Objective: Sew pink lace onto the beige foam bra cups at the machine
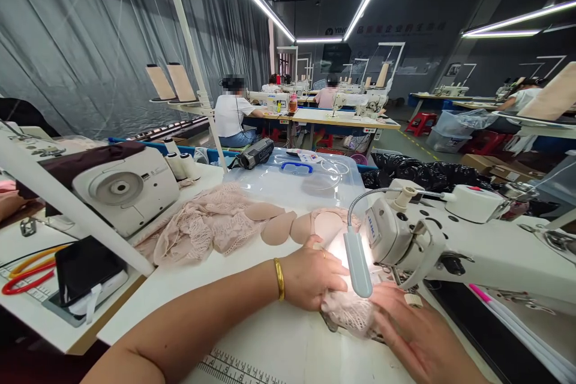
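Note:
My left hand (310,273), with a gold bangle at the wrist, rests curled on a piece of pink lace fabric (348,312) under the head of a white sewing machine (450,234). My right hand (414,333) lies flat with fingers stretched over the same lace, at the machine's near side. A small gooseneck lamp (357,258) shines on the work and hides the needle area. Further back on the white table (252,324) lie several beige bra cups (279,227) and a heap of pink lace garments (202,228).
A second white machine (121,189) and thread cones (184,165) stand at the left, with a dark phone (83,267) and red and orange cords (27,270). A clear plastic lidded box (301,177) sits behind. Other people sew at tables further back.

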A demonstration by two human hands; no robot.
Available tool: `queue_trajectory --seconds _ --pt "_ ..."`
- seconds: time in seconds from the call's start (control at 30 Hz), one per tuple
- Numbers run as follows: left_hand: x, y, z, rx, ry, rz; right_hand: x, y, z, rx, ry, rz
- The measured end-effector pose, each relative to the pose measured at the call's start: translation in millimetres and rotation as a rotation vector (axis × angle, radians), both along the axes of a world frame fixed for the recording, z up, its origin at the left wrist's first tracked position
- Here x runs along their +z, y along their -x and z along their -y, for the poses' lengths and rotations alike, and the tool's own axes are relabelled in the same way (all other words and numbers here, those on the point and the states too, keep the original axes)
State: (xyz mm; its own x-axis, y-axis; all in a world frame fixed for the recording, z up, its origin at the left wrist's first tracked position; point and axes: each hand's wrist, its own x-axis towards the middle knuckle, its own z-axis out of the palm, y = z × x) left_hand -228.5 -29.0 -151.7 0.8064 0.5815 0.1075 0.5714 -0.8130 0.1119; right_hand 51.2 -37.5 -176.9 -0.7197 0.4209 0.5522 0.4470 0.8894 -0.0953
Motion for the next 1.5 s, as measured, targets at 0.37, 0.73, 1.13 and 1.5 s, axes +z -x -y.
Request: queue_trajectory --seconds 0.37,0.73,1.13,1.5 --pt "5.4 -24 28 0.254 -0.004 -0.197 -24.9 -5 -9 -0.093 0.104 0.158" --pt "16.0 12 13 -0.083 0.299 -0.005 -25.6 -41 -29 -0.154 0.245 0.168" --pt "-10.0 -5 0 -0.105 0.02 0.062 -9.7 -17 -14 -0.076 0.538 0.066" --pt "-12.5 -3 -18 -0.087 -0.067 0.061 -42.0 -14 -22 -0.215 0.145 0.169"
